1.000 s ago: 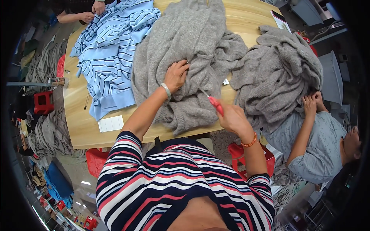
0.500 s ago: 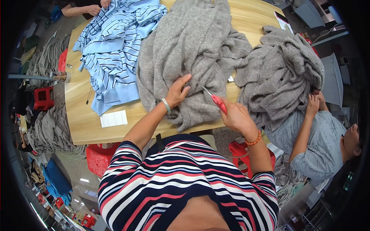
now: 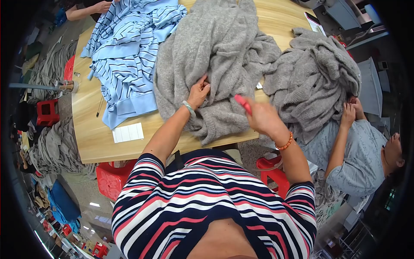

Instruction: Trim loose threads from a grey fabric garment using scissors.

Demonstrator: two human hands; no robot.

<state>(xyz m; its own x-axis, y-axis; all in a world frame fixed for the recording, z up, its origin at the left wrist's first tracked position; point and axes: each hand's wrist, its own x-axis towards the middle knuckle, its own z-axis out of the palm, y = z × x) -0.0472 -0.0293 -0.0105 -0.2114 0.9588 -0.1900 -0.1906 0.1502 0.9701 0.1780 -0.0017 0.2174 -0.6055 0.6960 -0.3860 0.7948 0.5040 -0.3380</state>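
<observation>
A grey knitted garment (image 3: pixel 185 54) lies heaped in front of me on the table. My left hand (image 3: pixel 199 94), wearing a pale bangle, pinches a fold near its middle, fingers closed. Just to the right, my right hand (image 3: pixel 264 117), with an orange bead bracelet, is closed round a red-handled pointed tool (image 3: pixel 244 104). The tool is smeared by motion and its metal tip does not show clearly now; I cannot tell its exact kind. That hand hovers over the garment's right lower edge.
Beside the garment on the wooden table (image 3: pixel 92 140) lie a blue striped garment (image 3: pixel 123 64), where a person's hand (image 3: pixel 102 7) rests, and a white card (image 3: pixel 128 133). A co-worker (image 3: pixel 360 159) at right handles another grey knit (image 3: pixel 308 82). Red stools (image 3: pixel 113 177) stand below the table edge.
My right hand has lifted the tool away from the cloth, and its metal tip no longer shows. My left hand has shifted slightly up and left, its fingers drawn together on the fold.
</observation>
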